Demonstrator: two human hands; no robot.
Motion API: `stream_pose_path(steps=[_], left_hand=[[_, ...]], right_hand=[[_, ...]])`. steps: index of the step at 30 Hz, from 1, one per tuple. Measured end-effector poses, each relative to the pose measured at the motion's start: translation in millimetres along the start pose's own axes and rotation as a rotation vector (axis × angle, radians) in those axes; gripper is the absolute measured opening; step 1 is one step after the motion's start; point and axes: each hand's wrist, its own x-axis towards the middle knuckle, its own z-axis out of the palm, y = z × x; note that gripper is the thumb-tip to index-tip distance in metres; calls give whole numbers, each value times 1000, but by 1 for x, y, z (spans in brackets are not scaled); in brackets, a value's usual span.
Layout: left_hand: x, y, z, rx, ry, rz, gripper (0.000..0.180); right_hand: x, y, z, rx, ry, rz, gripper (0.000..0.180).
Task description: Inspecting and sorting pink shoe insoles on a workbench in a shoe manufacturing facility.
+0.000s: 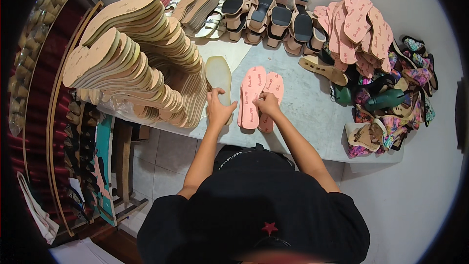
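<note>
Hands: what's the state?

Left hand (220, 109) is over the lower end of the pale, cloudy sole (218, 74). Thumb and fingers spread wide, sole between them. Can't tell if it's gripped.

And the right hand (268, 104)?

Curled over the pink insoles (252, 90), fingers narrow, tips close together at the inner edge of the left pile. Can't tell if anything is pinched.

Where do those pieces sit?

Sole lies lengthwise on the table (315, 129), just left of the insoles. Insoles lie in two side-by-side groups in front of the person, printed faces up.

Surroundings?

Tall stacks of beige soles (157, 80) on the left. Sandals (281, 17) along the back, black undersides showing. Heap of pink insoles (360, 27) back right, patterned shoes (420, 72) beside it.
</note>
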Motion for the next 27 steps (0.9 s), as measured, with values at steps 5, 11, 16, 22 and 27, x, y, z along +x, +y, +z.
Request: stream_pose_path(steps=[5, 11, 16, 22, 27], left_hand=[[-4, -19, 15, -187, 26, 8, 54], [-8, -41, 36, -452, -137, -149, 47], [0, -56, 48, -422, -296, -18, 50], [3, -56, 60, -605, -292, -176, 54], [-1, -41, 84, -417, -224, -62, 66]], right_hand=[[9, -4, 14, -238, -44, -48, 29], [2, -9, 21, -266, 88, -91, 56], [11, -2, 23, -244, 35, -51, 58], [9, 1, 22, -258, 30, -89, 54], [3, 14, -2, -120, 95, -91, 51]])
